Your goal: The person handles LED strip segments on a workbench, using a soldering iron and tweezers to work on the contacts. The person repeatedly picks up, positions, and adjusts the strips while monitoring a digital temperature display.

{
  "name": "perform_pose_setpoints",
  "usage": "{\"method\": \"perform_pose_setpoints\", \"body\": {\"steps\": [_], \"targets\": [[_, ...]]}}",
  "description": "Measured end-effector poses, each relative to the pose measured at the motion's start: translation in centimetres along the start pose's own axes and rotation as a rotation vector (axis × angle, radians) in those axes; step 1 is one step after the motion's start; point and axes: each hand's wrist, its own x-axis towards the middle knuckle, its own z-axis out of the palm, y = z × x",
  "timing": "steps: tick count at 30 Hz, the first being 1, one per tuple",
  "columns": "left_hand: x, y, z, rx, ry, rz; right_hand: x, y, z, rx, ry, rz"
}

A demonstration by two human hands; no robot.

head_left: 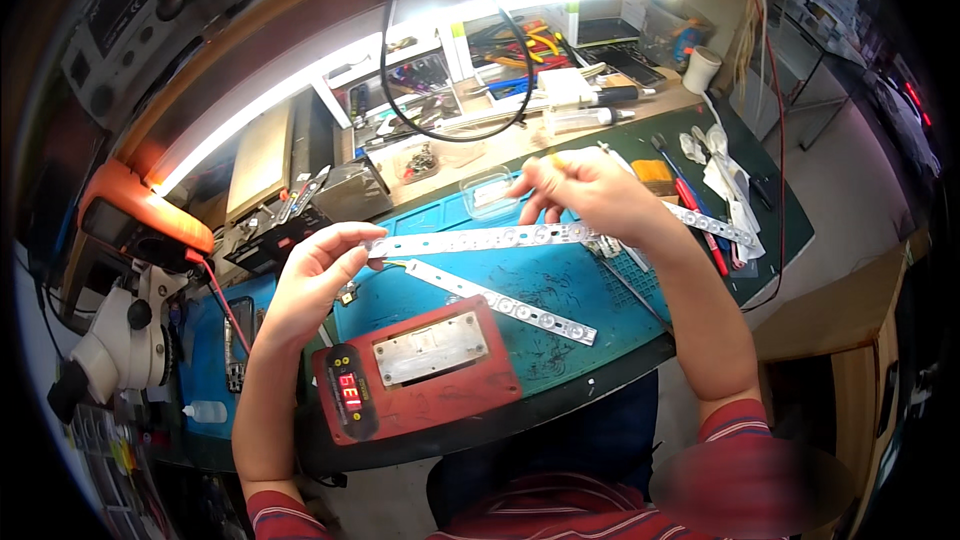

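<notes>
A white LED strip with round lenses runs crosswise above the blue mat, its left end pinched in my left hand. My right hand is raised over the strip's right part, fingers curled, thumb and forefinger closed around something small I cannot make out. A second strip with a thin wire lies diagonally below. Another strip section shows right of my right hand. Behind that hand is a clear plastic box. The red heating plate with metal top and lit display sits at the front.
An orange multimeter and white microscope stand left. Tool trays line the back under a light bar. A black cable loop hangs above. Screwdrivers, tissues and a yellow sponge lie right.
</notes>
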Motion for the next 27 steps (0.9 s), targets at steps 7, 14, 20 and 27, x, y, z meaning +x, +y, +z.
{"method": "perform_pose_setpoints", "body": {"steps": [7, 14, 20, 27], "targets": [[0.1, -0.2, 0.4, -0.094, 0.076, 0.025, -1.2, -1.9, -1.5, -0.072, -0.166, -0.046], [0.1, -0.2, 0.4, 0.374, 0.064, 0.12, -0.8, -0.4, -1.9, -0.266, -0.145, -0.056], [0.1, 0.1, 1.5, 1.083, 0.199, 0.55, -0.6, 0.1, -1.8, -0.321, -0.098, -0.093], [-0.3, -1.1, 0.9, 0.857, 0.099, 0.305, -0.7, -1.2, -1.4, -0.462, -0.109, -0.026]]}}
